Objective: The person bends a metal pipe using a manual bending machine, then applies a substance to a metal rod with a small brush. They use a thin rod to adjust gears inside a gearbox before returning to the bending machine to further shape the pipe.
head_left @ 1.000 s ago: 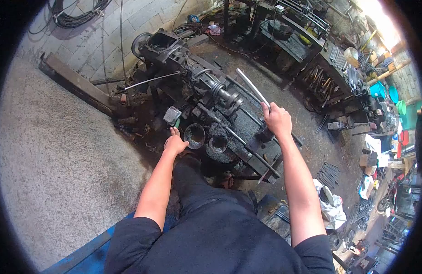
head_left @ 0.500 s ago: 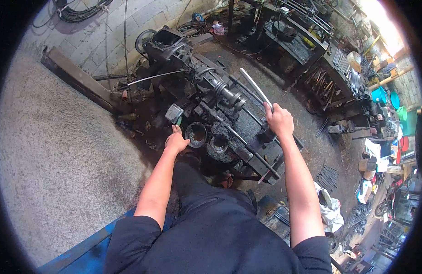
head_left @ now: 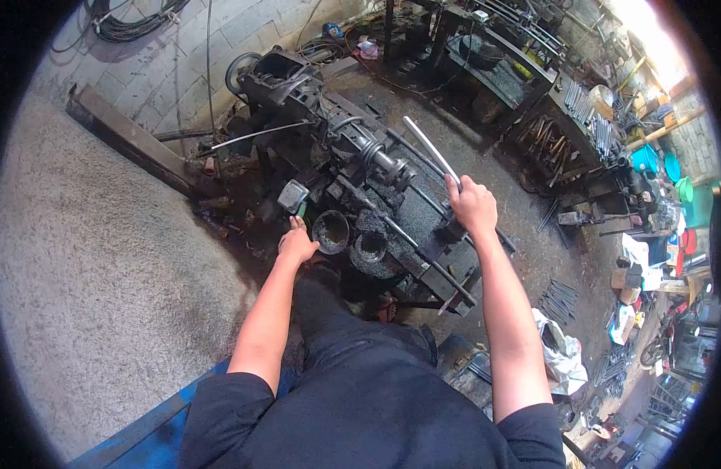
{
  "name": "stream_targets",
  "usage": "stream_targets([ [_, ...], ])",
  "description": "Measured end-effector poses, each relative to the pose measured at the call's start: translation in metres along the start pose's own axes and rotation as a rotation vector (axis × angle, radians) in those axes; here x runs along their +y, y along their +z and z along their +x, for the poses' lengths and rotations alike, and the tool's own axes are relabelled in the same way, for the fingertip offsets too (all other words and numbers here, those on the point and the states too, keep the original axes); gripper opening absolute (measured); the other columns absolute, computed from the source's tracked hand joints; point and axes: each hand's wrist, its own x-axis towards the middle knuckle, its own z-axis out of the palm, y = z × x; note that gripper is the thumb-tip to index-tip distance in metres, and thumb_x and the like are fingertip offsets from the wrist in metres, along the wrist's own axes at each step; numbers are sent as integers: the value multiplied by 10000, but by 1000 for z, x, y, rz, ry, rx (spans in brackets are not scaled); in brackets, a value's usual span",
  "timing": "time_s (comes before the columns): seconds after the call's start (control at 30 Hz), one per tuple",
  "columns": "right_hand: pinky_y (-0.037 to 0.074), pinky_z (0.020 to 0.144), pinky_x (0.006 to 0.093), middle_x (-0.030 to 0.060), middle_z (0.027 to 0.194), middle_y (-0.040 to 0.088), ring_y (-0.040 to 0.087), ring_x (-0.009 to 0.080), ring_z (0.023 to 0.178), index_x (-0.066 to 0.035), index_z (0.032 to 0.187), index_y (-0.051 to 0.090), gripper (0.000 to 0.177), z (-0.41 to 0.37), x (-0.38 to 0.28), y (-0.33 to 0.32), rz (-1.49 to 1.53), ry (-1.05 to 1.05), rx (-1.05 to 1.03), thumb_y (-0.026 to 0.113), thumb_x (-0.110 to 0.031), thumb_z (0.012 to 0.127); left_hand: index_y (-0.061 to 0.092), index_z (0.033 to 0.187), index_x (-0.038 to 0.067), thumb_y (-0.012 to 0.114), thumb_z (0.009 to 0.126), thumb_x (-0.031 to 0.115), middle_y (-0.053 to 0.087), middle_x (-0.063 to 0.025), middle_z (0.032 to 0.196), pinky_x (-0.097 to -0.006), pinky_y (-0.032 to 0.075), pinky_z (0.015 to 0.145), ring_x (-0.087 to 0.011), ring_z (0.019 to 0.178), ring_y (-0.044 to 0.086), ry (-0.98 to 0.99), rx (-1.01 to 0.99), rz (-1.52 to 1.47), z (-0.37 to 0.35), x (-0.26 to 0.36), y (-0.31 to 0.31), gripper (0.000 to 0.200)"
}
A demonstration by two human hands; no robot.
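My right hand (head_left: pixel 474 205) is closed around the lower end of a pale metal bar (head_left: pixel 428 144), which slants up and to the left over a dark, greasy machine that looks like a lathe (head_left: pixel 376 152). My left hand (head_left: pixel 299 245) reaches to a grey box (head_left: pixel 293 196) with a green part (head_left: pixel 302 210) below it. Its fingertips lie at the green part and its thumb is stretched apart to the right. Two round bowls, one larger (head_left: pixel 331 232) and one smaller (head_left: pixel 370 246), stand just right of that hand. Dark metal chips (head_left: pixel 417 219) cover the machine's bed.
A thin rod (head_left: pixel 259 134) sticks out on the machine's left. A steel beam (head_left: pixel 126 141) lies along the pale granular heap (head_left: pixel 118 258). Behind stands a dark workbench (head_left: pixel 501 74). Several dark rods (head_left: pixel 560 301) and a white sack (head_left: pixel 562 359) lie on the right-hand floor.
The view has shifted slightly, so the machine sits a little further left. Both hands keep their places at the bar and the grey box.
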Motion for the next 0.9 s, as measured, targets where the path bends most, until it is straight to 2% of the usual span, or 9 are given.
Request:
stream_targets([
  [0.17, 530, 731, 518, 246, 786, 672, 671, 426, 804, -37, 848, 639, 574, 1, 0, 1, 11, 3, -3, 439, -564, 953, 117, 1508, -57, 723, 787, 373, 119, -248, 1585, -416, 432, 1054, -341, 1278, 513, -9, 3, 14, -6, 7, -7, 1036],
  [0.6, 540, 707, 511, 238, 767, 671, 677, 414, 781, -40, 838, 637, 574, 1, -2, 0, 5, 13, -15, 435, -563, 955, 132, 1507, -58, 714, 788, 417, 114, -241, 1589, -426, 427, 1058, -331, 1309, 483, -20, 0, 20, -3, 7, -6, 1040],
  [0.67, 529, 712, 522, 264, 767, 662, 666, 435, 795, -35, 830, 626, 563, 1, -3, -1, 17, 11, -4, 448, -554, 958, 130, 1508, -55, 708, 795, 423, 110, -236, 1592, -429, 425, 1059, -332, 1312, 479, -14, 14, 6, -2, 7, -4, 1035],
  [0.9, 529, 713, 518, 261, 773, 664, 665, 438, 791, -38, 841, 627, 555, 1, -1, 4, 9, -10, 25, 452, -552, 958, 141, 1507, -56, 710, 798, 426, 121, -235, 1590, -434, 427, 1057, -346, 1306, 482, -20, 9, 4, -2, 6, -3, 1029],
])
